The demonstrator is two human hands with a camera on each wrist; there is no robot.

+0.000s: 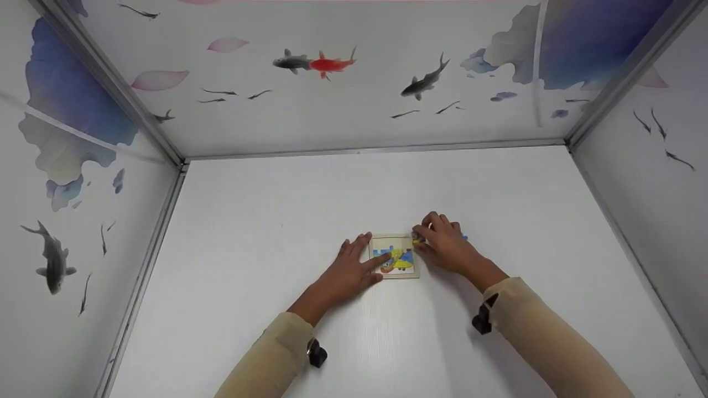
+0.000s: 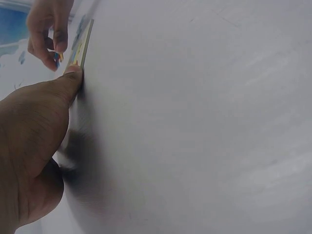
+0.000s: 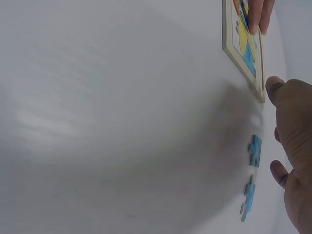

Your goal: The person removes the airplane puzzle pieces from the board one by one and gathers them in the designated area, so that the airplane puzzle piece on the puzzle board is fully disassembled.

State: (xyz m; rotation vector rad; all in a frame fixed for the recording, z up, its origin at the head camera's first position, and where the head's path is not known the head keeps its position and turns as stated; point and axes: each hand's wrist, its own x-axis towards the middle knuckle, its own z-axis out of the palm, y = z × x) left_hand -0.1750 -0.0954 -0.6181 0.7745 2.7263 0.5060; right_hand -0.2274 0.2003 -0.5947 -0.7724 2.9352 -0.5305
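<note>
A small wooden jigsaw puzzle tray [image 1: 417,271] lies on the white table, its lower part filled with blue, yellow and orange picture pieces [image 1: 402,260]. Bare wood shows along its upper part. My left hand [image 1: 354,268] rests on the tray's left side, fingers extended, one finger on the pieces and the thumb at the lower edge. At the upper right corner, my right hand [image 1: 447,246] pinches a puzzle piece [image 1: 416,239] with some yellow on it. In the left wrist view that puzzle piece [image 2: 59,58] shows blue and orange, partly hidden by the fingertips.
Two loose blue puzzle pieces, one nearer [image 3: 255,151] to the tray and one farther [image 3: 247,199], lie beside the right hand. White panels printed with fish [image 1: 423,80] wall the table at the back and both sides.
</note>
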